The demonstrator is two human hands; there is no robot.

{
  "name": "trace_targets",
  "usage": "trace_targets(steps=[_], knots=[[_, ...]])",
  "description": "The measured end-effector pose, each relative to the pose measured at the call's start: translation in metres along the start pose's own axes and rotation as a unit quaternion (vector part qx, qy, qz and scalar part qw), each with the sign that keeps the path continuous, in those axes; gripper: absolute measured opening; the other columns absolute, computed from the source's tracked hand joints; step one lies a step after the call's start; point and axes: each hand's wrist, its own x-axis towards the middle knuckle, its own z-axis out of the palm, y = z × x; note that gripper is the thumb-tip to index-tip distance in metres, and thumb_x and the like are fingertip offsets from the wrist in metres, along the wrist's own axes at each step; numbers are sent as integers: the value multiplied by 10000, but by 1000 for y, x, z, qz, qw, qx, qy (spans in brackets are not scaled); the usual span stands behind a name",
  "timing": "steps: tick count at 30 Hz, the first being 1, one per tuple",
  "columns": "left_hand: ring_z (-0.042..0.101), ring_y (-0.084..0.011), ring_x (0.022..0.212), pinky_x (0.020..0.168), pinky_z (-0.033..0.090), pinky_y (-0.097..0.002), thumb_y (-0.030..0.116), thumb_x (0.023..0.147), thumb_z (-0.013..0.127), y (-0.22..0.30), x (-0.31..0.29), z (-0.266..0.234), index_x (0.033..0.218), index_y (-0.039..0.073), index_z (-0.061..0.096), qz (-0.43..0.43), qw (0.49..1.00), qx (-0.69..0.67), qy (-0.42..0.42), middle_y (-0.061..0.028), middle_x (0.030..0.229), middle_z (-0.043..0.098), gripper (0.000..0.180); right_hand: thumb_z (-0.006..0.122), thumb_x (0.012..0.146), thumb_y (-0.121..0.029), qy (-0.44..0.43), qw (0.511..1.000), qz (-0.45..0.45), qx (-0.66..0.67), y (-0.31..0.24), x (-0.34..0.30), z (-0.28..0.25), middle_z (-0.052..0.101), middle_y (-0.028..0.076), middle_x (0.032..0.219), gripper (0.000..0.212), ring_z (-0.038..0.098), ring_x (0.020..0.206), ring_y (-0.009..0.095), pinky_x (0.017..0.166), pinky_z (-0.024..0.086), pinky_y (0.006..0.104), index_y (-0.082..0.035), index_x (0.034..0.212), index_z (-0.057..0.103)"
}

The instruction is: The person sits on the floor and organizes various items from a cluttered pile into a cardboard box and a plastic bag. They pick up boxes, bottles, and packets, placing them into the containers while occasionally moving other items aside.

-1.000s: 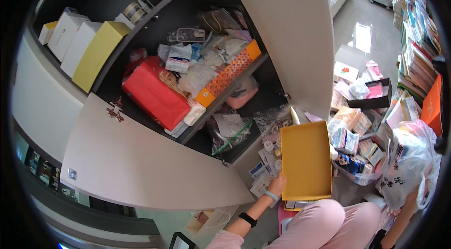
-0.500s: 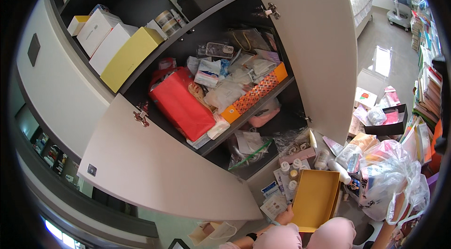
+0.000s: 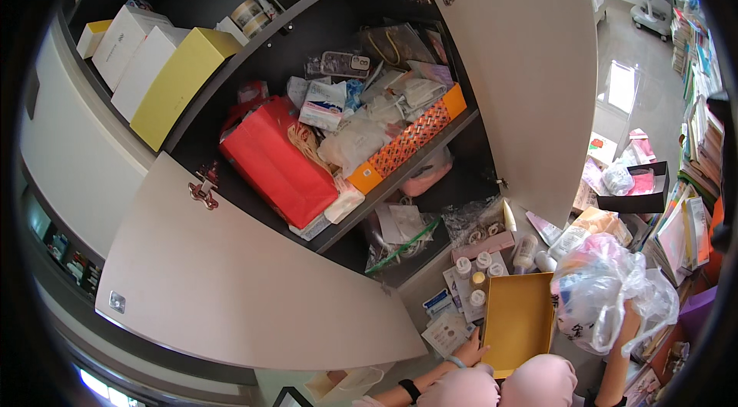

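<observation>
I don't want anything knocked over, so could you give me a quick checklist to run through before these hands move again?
1. Left hand on the yellow box: ok, at its left edge.
2. Right hand holding the plastic bag: ok, near its gathered top.
3. Bag apart from the box: cannot tell, it overlaps the box's upper right side in this view.
4. Space left of the box: not ok, small bottles crowd its upper left side.
5. Left cabinet door and right cabinet door open: ok, both swung out.
</observation>
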Motion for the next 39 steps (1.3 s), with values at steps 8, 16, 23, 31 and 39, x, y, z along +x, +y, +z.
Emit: trace_targets(steps=[8, 16, 23, 31, 39], knots=[[382, -352, 1347, 1064, 367, -454, 319, 832, 737, 117, 5, -136, 1504, 155, 281, 275, 927, -249, 51, -181, 1572, 152, 828, 497, 963, -297, -141, 965, -188, -113, -4, 31, 68, 647, 150, 1145, 397, 594, 1054, 291, 928, 444, 373, 16, 1168, 631], [505, -262, 1232, 1015, 410, -367, 137, 871, 678, 171, 35, -142, 1174, 62, 559, 345, 915, -168, 125, -122, 1376, 489, 335, 641, 852, -211, -205, 858, -437, -178, -14, 31, 115, 660, 145, 1080, 272, 618, 978, 314, 865, 481, 387, -58, 1076, 673], [596, -149, 895, 791, 483, -263, 114, 931, 602, 124, 55, -144, 1107, 26, 524, 218, 867, -416, 163, -31, 974, 603, 212, 701, 797, -136, -197, 975, -97, -33, 11, 34, 92, 632, 49, 896, 198, 590, 836, 187, 754, 485, 331, -43, 969, 672], [221, -242, 1422, 1093, 325, -424, 201, 811, 730, 151, 11, -156, 1502, 119, 215, 286, 912, -272, 111, -81, 1546, 198, 866, 536, 920, -155, -237, 917, -322, -9, 4, 22, 95, 682, 106, 995, 251, 623, 897, 193, 831, 487, 333, 1, 1074, 659], [305, -271, 1389, 1114, 284, -422, 282, 875, 669, 182, -38, -158, 1511, 64, 164, 249, 932, -220, 147, -162, 1477, 328, 840, 612, 897, -142, -283, 934, -220, -14, -2, 19, 87, 667, 140, 1080, 223, 608, 976, 305, 899, 471, 369, -39, 1090, 660]])
